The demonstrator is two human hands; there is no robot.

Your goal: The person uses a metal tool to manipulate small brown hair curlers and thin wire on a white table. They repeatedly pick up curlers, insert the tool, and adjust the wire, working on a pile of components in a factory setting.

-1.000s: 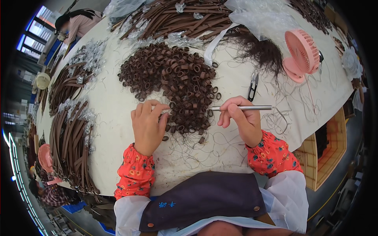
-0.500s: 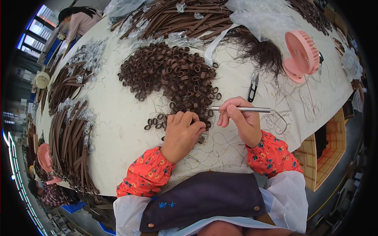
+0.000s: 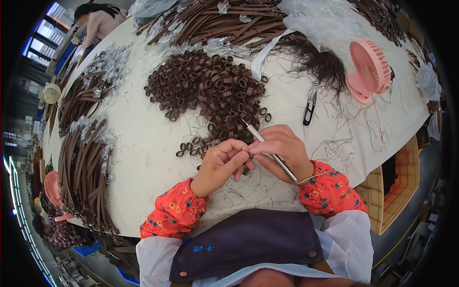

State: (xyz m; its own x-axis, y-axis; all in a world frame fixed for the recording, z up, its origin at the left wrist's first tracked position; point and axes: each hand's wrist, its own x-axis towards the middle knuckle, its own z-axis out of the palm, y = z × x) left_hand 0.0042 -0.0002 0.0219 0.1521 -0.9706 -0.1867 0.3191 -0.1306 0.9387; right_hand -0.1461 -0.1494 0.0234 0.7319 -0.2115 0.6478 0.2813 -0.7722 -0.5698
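Observation:
My right hand (image 3: 287, 150) grips a slim silver pen-shaped tool (image 3: 256, 134) with a fine pointed tip and a thin cord at its back end. The tip points up and away, toward a pile of small brown strap loops (image 3: 227, 91). My left hand (image 3: 217, 165) is closed in a pinch, its fingertips meeting those of my right hand. Whatever lies between the fingertips is too small and covered to make out. A few stray loops (image 3: 191, 146) lie beside my left hand, at the pile's near edge.
Black thread snips (image 3: 310, 110) lie right of the pile, with a pink fan (image 3: 368, 69) beyond. Bundles of brown straps (image 3: 86, 167) line the left side; more straps (image 3: 229, 24) and clear plastic (image 3: 320, 21) lie at the back. Loose threads litter the cloth. Another person (image 3: 100, 21) bends at far left.
My right hand has moved left to meet my left hand, and the tool has swung from nearly level to slanting away from me. My left hand has lifted off the loops into a pinch.

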